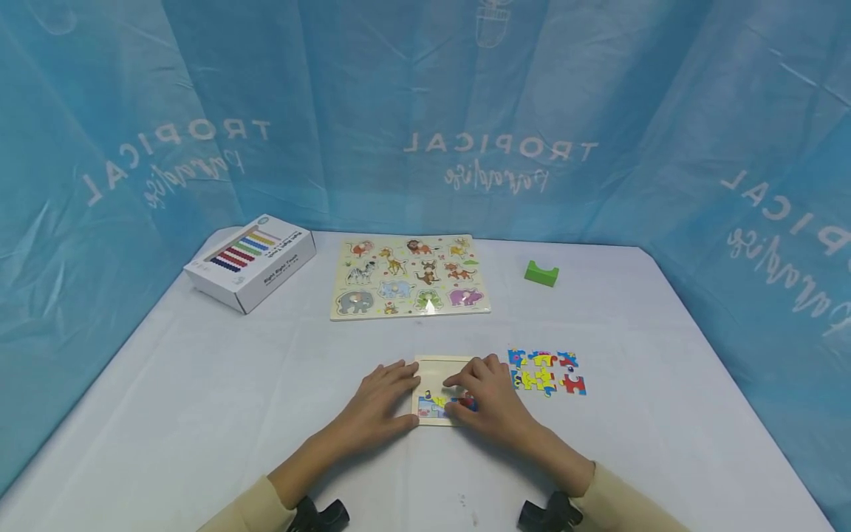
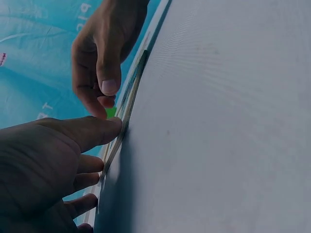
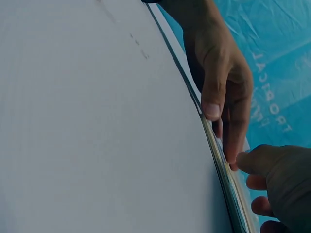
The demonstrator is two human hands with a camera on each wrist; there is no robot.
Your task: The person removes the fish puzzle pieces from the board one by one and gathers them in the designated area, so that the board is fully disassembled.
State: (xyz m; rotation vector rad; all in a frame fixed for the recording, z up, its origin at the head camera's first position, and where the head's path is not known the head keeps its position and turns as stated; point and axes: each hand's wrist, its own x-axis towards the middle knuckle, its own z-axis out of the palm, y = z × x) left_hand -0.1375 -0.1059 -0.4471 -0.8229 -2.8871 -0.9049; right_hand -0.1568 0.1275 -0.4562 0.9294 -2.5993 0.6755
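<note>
- Your left hand (image 1: 382, 403) rests on the left edge of the small puzzle tray (image 1: 435, 369), near the front edge of the table (image 1: 199, 414). Its fingers lie nearly straight and close together on the frame, and the thumb runs along the tray's near left corner.
- Your right hand (image 1: 488, 403) lies over the right half of the same tray. Its fingers are bent, their tips pressing down on the colourful pieces (image 1: 442, 403) set in the tray's near part; you cannot tell whether any piece is pinched.
- In the left wrist view, the left hand's thumb (image 2: 92, 130) touches the tray's thin edge (image 2: 127, 109), and the right hand's thumb and fingertips come down onto it from the other side.
- In the right wrist view, the right hand (image 3: 282, 179) sits at the tray's edge, opposite the left hand's fingertips.
- The far part of the tray is bare wood.
- Just right of the tray, loose puzzle pieces (image 1: 545, 372) lie partly joined in a cluster on the table.
- Toward the back edge, at the middle, lies an animal peg board (image 1: 408, 277).
- Near the back left corner sits a white box (image 1: 251, 260) with coloured stripes on its lid.
- Toward the back right stands a small green block (image 1: 541, 273), well apart from everything else.
</note>
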